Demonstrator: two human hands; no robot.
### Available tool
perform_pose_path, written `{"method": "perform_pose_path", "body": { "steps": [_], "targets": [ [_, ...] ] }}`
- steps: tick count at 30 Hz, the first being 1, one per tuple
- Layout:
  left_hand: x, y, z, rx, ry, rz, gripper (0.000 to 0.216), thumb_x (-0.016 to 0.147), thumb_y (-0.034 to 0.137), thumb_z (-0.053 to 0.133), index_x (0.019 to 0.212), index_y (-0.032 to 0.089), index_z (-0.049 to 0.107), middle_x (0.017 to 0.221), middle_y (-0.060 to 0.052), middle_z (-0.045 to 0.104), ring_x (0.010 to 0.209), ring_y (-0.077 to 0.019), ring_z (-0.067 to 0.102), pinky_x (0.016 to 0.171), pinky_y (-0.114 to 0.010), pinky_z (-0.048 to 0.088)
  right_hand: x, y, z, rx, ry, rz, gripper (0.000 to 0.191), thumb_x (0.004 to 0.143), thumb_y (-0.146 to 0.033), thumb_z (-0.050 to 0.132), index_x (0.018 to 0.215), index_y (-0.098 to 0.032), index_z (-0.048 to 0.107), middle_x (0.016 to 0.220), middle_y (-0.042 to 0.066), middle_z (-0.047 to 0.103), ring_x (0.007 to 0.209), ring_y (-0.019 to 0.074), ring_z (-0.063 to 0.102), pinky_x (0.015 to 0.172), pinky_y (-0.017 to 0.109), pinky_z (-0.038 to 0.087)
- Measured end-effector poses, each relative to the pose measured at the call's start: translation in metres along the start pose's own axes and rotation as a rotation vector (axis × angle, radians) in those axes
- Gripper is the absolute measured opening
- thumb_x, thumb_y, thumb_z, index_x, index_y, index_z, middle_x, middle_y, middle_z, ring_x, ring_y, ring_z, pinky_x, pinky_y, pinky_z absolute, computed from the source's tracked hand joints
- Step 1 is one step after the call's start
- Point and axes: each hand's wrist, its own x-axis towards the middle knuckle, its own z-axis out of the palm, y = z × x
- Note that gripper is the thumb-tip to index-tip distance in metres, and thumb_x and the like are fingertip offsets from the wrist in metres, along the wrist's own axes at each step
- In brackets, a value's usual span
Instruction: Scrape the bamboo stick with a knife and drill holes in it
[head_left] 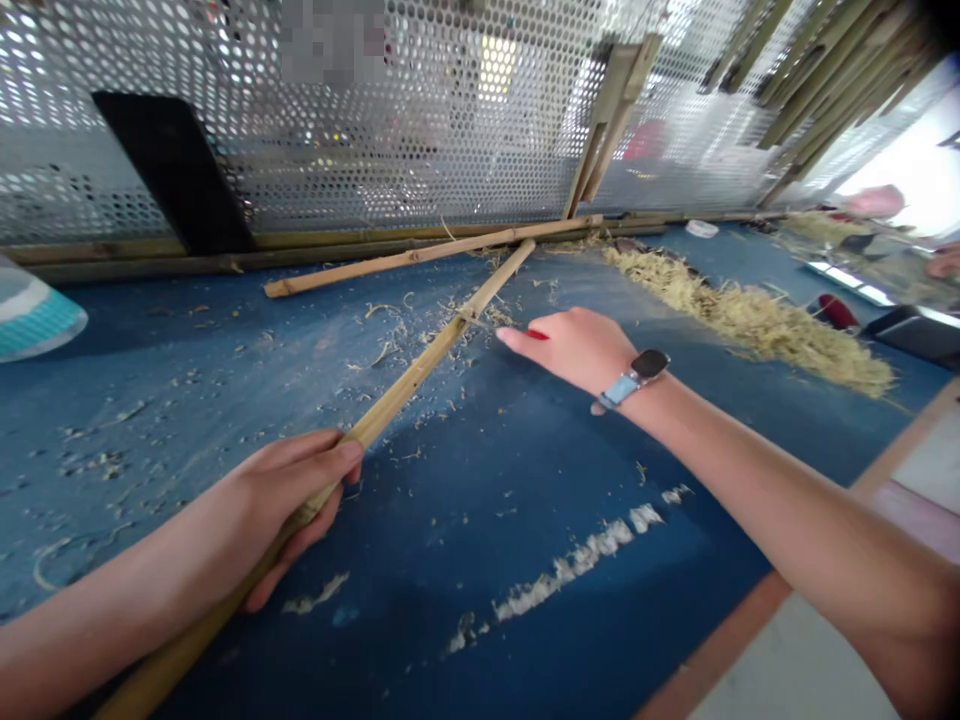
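Observation:
A long bamboo strip [405,388] runs from the lower left toward the back, its far end near a second bamboo strip [442,246]. My left hand [292,490] is closed around its near part. In my right hand [570,345] is a red-handled knife [537,334], most of its handle hidden by the fingers. The thin blade reaches left to the bamboo at a node, seemingly touching it. A watch with a light blue band sits on my right wrist. Fine shavings [390,345] are scattered around the strip on the blue tabletop [525,480].
A perforated metal screen [420,150] stands along the back, with a dark phone-like slab [176,175] and bamboo pieces [611,120] leaning on it. A heap of pale shavings [765,320] lies at right. A turquoise-and-white object [37,315] is at left. Another person's hand [943,262] shows at far right.

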Motion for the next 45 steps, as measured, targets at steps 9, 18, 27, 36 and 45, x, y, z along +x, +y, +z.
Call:
{"method": "perform_pose_path", "body": {
  "steps": [9,18,27,36,45],
  "targets": [
    [0.003,-0.003,-0.004,-0.04,-0.045,-0.023,0.07,0.073,0.096,0.048,0.064,0.027,0.054,0.038,0.005,0.045,0.024,-0.0093,0.034,0.027,-0.022,0.032,-0.007,-0.012,0.002,0.068,-0.034,-0.13,0.07,0.1,-0.081,0.036,0.061,-0.023,0.04,0.055,0.002,0.046,0.05,0.0124,0.038,0.053,0.032,0.022],
    [0.001,-0.003,-0.009,-0.068,-0.092,0.08,0.059,0.093,0.081,0.048,0.078,0.024,0.057,0.041,0.008,0.047,0.029,-0.0095,0.039,0.041,-0.022,0.041,0.002,0.008,0.004,-0.043,0.029,-0.07,0.071,0.099,-0.084,0.036,0.066,-0.023,0.052,0.058,0.004,0.05,0.053,0.0146,0.039,0.056,0.032,0.022],
    [0.0,-0.007,-0.01,-0.146,-0.134,0.067,0.054,0.099,0.077,0.048,0.086,0.024,0.055,0.046,0.01,0.048,0.028,-0.0092,0.039,0.037,-0.023,0.031,0.018,0.03,0.002,-0.106,0.09,0.052,0.067,0.101,-0.079,0.037,0.069,-0.023,0.055,0.063,0.004,0.052,0.056,0.0153,0.037,0.057,0.032,0.024],
    [0.002,-0.007,-0.008,-0.115,-0.109,0.083,0.056,0.098,0.078,0.048,0.084,0.024,0.056,0.044,0.008,0.049,0.029,-0.0091,0.039,0.039,-0.021,0.035,-0.005,-0.008,0.002,0.08,-0.031,-0.126,0.071,0.1,-0.083,0.037,0.066,-0.022,0.051,0.059,0.002,0.052,0.052,0.0127,0.041,0.055,0.031,0.025],
    [0.0,0.0,-0.012,-0.165,-0.142,-0.019,0.063,0.08,0.088,0.059,0.081,0.025,0.057,0.043,0.008,0.044,0.029,-0.009,0.036,0.031,-0.018,0.032,-0.001,-0.001,0.002,0.071,-0.012,-0.081,0.071,0.1,-0.082,0.039,0.064,-0.022,0.052,0.06,0.003,0.052,0.054,0.0137,0.042,0.056,0.031,0.025]
  ]
}}
